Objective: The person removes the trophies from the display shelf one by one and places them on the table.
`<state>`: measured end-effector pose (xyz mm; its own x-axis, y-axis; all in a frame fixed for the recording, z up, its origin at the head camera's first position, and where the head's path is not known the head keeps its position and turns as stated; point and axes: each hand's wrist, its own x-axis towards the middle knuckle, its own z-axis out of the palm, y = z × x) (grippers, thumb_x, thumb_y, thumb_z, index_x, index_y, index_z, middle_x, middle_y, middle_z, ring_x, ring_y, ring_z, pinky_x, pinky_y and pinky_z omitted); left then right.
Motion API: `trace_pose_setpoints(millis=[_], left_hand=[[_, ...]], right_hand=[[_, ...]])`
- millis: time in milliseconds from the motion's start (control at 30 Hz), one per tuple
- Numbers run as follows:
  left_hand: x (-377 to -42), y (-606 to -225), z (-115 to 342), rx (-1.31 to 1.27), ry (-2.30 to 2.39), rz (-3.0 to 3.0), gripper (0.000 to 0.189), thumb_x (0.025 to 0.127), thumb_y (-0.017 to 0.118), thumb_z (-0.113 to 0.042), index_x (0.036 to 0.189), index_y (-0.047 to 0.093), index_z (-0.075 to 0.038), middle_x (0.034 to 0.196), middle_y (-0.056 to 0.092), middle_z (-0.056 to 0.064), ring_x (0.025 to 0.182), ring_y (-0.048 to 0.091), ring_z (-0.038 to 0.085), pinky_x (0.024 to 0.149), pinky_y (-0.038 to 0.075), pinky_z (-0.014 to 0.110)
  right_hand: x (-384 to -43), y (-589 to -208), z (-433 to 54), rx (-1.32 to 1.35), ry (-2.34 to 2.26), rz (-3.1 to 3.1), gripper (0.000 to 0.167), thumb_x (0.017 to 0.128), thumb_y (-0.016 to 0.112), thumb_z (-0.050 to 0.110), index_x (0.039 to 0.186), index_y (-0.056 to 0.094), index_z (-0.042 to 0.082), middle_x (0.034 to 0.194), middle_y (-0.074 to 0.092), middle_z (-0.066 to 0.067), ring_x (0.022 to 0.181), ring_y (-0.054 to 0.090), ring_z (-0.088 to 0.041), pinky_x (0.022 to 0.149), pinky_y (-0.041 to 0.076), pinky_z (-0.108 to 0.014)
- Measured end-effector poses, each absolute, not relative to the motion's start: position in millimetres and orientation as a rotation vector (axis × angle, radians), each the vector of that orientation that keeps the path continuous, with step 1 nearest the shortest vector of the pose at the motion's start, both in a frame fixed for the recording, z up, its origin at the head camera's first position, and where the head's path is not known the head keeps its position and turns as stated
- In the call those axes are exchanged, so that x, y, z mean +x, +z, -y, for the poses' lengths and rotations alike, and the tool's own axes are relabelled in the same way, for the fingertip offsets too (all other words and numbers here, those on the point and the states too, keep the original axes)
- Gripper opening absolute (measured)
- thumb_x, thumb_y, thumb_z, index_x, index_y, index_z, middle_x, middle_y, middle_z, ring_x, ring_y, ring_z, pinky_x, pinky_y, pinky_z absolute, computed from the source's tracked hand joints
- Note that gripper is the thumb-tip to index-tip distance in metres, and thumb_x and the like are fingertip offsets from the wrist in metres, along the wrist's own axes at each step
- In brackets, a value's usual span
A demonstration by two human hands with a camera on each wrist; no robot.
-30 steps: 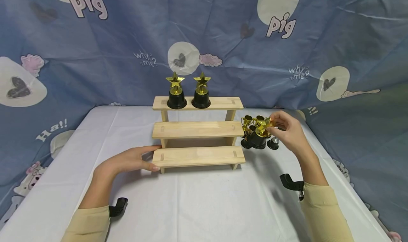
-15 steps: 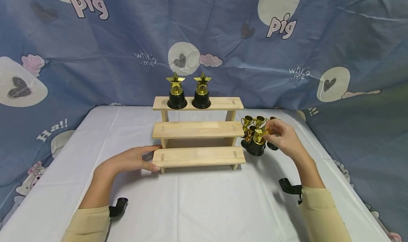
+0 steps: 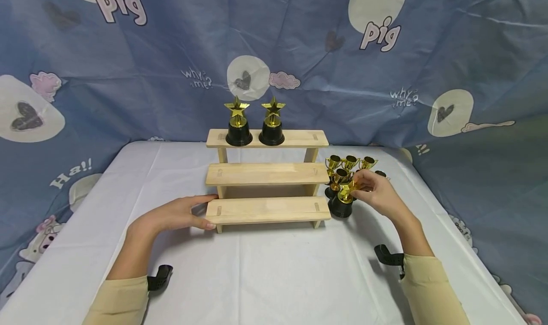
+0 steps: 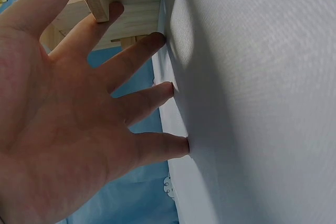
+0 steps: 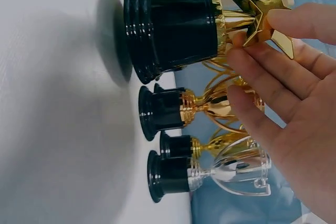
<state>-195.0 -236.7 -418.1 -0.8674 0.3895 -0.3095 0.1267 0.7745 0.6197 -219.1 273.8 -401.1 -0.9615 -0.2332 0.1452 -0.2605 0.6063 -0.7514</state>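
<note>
My right hand (image 3: 378,192) pinches a gold star trophy (image 3: 341,206) by its star, between thumb and fingers. In the right wrist view the trophy's black base (image 5: 173,30) hangs above the white cloth, its shadow beside it. My left hand (image 3: 171,215) lies with fingers spread against the left end of a three-step wooden shelf (image 3: 267,211), thumb at the lowest step's front corner. Two star trophies, a left one (image 3: 238,132) and a right one (image 3: 271,132), stand upright on the top step.
Behind the right hand, small cup trophies stand grouped on the cloth, among them gold cups (image 3: 350,161) and a silver cup (image 5: 210,171). A white cloth (image 3: 278,277) covers the table. A blue printed curtain (image 3: 171,39) hangs behind it.
The right hand has moved toward the front and slightly left with the star trophy, away from the cup trophies, which now show more. The left hand and shelf stay put.
</note>
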Motion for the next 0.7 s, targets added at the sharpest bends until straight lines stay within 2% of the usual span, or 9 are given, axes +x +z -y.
trace_pose_setpoints(millis=[333,700], left_hand=[[-194.2,-419.5,237.5,0.404,0.853,-2.543,0.090,0.080,0.075,-0.055,0.154,0.039,-0.020,0.160,0.033,0.021,0.147,0.027,0.047,0.110,0.029,0.069],[-193.8,-416.1,235.4,0.395,0.839,-2.548,0.090,0.080,0.075,-0.055,0.154,0.038,-0.018,0.159,0.033,0.023,0.147,0.027,0.048,0.109,0.030,0.069]], right_hand=[[-221.8,-407.6,-275.1,0.491,1.313,2.825,0.023,0.087,0.073,0.008,0.107,0.062,0.005,0.101,0.068,-0.014,0.092,0.067,-0.018,0.076,0.054,-0.028],[-221.9,-407.1,-273.9,0.499,1.257,2.869,0.021,0.089,0.071,0.008,0.107,0.061,0.006,0.101,0.069,-0.013,0.095,0.067,-0.022,0.079,0.054,-0.033]])
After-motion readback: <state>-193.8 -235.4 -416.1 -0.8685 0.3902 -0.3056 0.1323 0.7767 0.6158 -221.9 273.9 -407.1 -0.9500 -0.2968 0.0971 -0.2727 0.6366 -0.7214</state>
